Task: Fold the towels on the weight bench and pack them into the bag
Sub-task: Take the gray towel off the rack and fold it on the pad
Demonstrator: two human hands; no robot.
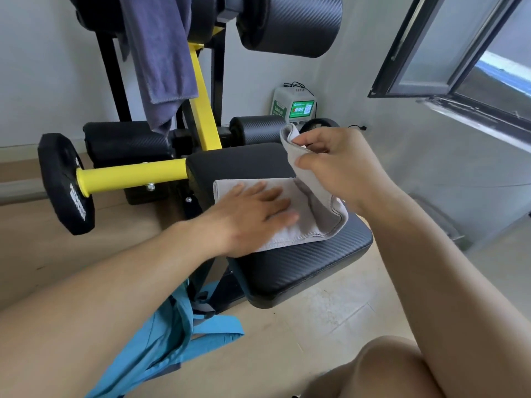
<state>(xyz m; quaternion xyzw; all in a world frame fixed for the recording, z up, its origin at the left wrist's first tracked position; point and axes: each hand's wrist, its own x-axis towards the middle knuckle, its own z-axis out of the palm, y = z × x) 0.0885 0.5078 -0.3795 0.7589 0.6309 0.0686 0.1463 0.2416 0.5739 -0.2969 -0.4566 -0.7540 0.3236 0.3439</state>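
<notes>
Two towels show: a light grey terry towel [290, 208] lies on the black padded seat of the weight bench [301, 262], toward its far end, and a blue-grey towel [163, 58] hangs over the upright frame behind. The left hand [253, 211] presses flat on the grey towel's left part, fingers [273, 196] straight and slightly spread. The right hand [336, 162] lifts the towel's right edge off the seat, its fingers curled and pinching the cloth with the thumb. Below the seat's near left corner, a blue fabric bag with straps [178, 331] lies on the floor. A black weight plate [66, 182] sits on a yellow bar [132, 175] at left. A white-and-green box [293, 106] stands by the wall, near an open window [448, 53].
</notes>
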